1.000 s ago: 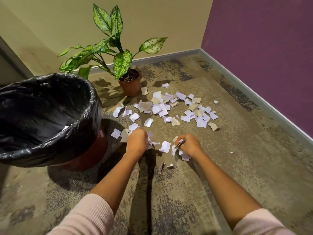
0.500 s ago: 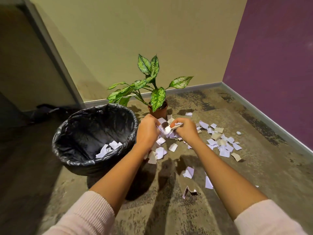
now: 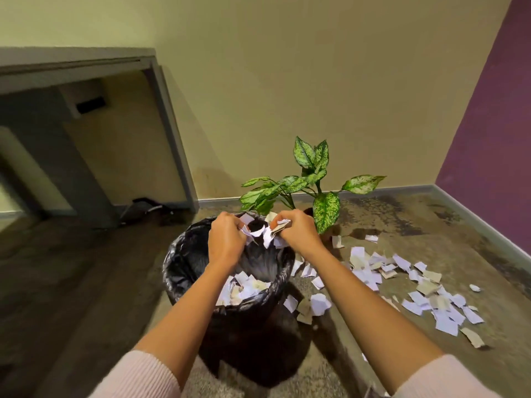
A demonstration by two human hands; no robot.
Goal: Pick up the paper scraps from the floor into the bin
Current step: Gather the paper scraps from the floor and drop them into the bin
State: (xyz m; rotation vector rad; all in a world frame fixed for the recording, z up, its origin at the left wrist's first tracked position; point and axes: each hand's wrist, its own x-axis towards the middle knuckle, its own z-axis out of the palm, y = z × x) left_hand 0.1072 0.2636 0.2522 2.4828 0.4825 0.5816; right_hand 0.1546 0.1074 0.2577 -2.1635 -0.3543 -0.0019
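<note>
A person's two bare forearms, in pale pink sleeves (image 3: pixel 135 374), reach out over a round bin (image 3: pixel 184 254) lined with a black plastic bag. The left hand (image 3: pixel 227 242) and right hand (image 3: pixel 298 234) hover close together above the bin's far rim. Each has its fingers curled tight round a bunch of white and tan paper scraps (image 3: pixel 267 238), and a few pieces poke out between the hands. A heap of scraps (image 3: pixel 247 285) lies inside the bin, against its near wall. To the right of the bin, loose scraps (image 3: pixel 367 277) litter the mottled floor (image 3: pixel 431 225), some just beside its base, most spread farther out. Behind the bin stands a potted plant (image 3: pixel 316 173) with speckled green leaves. Behind and left of the bin is an open doorway (image 3: pixel 169 133).
</note>
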